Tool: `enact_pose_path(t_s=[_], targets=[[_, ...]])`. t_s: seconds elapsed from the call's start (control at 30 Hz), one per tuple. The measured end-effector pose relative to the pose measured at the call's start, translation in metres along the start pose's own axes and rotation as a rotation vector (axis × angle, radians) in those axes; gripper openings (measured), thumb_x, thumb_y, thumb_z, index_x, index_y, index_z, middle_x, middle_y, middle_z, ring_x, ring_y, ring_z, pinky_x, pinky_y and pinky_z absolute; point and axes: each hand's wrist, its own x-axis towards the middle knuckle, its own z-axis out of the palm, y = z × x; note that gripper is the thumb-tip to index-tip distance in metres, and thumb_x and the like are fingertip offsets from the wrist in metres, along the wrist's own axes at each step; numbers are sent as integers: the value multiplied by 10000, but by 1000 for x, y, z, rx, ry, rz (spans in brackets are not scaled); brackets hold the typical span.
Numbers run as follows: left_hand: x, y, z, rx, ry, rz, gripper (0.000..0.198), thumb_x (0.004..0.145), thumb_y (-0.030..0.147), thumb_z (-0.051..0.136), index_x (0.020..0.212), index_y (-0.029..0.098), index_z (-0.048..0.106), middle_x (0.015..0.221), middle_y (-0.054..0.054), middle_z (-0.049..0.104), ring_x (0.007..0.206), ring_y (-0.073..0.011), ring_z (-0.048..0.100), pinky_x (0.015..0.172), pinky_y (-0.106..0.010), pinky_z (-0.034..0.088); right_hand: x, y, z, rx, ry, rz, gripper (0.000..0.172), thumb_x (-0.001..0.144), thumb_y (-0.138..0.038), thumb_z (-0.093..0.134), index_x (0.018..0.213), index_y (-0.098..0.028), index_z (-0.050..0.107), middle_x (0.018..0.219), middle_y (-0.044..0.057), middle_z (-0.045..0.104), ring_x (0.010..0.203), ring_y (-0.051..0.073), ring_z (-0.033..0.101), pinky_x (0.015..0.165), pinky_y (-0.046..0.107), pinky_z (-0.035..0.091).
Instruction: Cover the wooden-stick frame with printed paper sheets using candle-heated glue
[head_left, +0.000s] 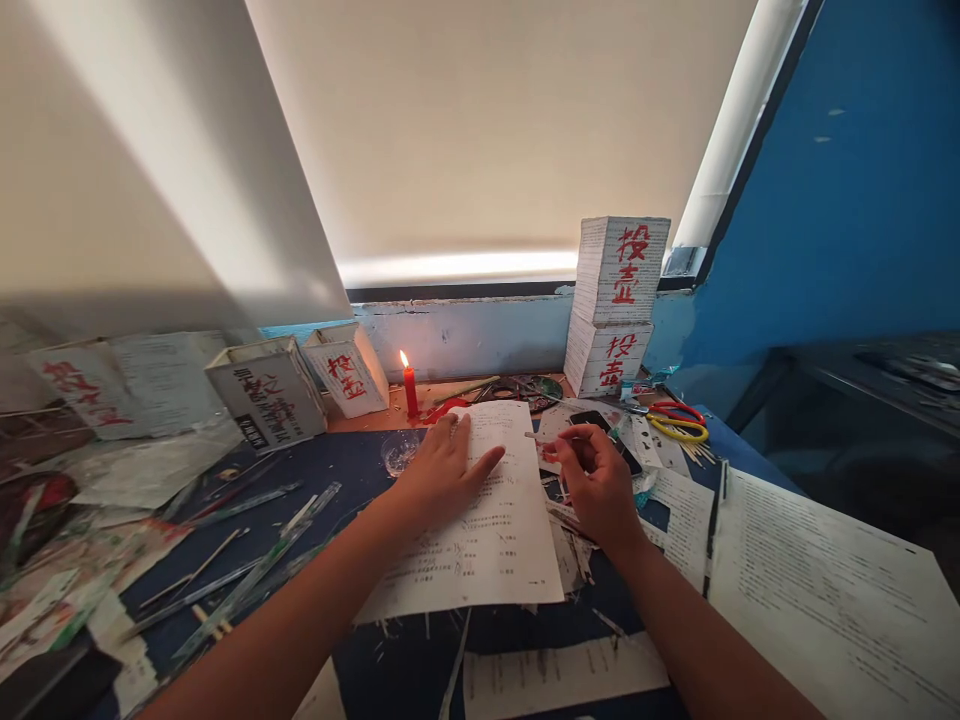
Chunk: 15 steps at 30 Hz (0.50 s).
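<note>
blue table [405,670]: beneath the printed sheet [510,510].
printed sheet: seemingly steadied for work at its right edge; the next move calls for keeping it still; under the left hand [442,468], just left of the right hand [598,482].
left hand: palm down, fingers spread, grasping nothing.
right hand: curled, fingertips pinching a thin strip [538,437].
thin strip: material unclear.
</note>
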Motion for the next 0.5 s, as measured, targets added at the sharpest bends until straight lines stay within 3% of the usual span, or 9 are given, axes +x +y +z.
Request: enact_pose_path(t_s=[0.2,0.4,0.5], targets=[[20,2,-1,71,174,34,691,980,641,247,1315,112,538,1354,-225,544,1363,-390,415,1131,-536,323,0,0,0,7,3,-4,144,935,-380,618,977,-247,580,867,36,754,638,161,634,502,256,469],[39,5,-6,117,233,11,582,1020,530,261,1032,119,673,1147,-194,634,1180,-358,551,1038,-512,410,1,-1,0,21,10,-4,156,921,-383,617,976,-241,581,876,50,759,666,175,666,498,260,478],[49,5,-7,128,212,-30,427,1018,483,421,1044,139,673,1151,-141,654,1114,-291,605,981,-494,471,2,-1,0,23,17,-7,149,918,-375,621,974,-243,581,875,47,758,684,181,674,540,276,502]])
